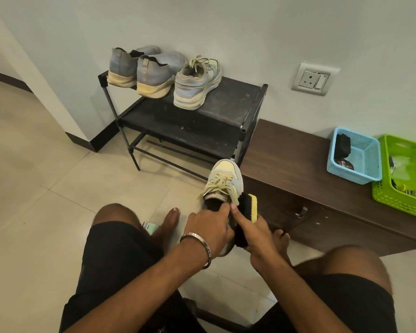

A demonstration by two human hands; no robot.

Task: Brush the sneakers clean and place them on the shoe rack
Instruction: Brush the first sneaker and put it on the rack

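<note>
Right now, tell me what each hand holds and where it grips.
Left hand holds the sneaker at its heel opening. Right hand grips the brush along its back.

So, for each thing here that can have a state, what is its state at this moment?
Left hand: grips the sneaker.
Right hand: grips the brush.
Sneaker: held off the floor, laces tied.
Brush: bristles against the sneaker's side.
Matching sneaker: upright on the rack's top shelf.
Grey pair: on the top shelf.
Shoe rack: lower shelf bare.
Blue basket: holds a dark item.
</note>
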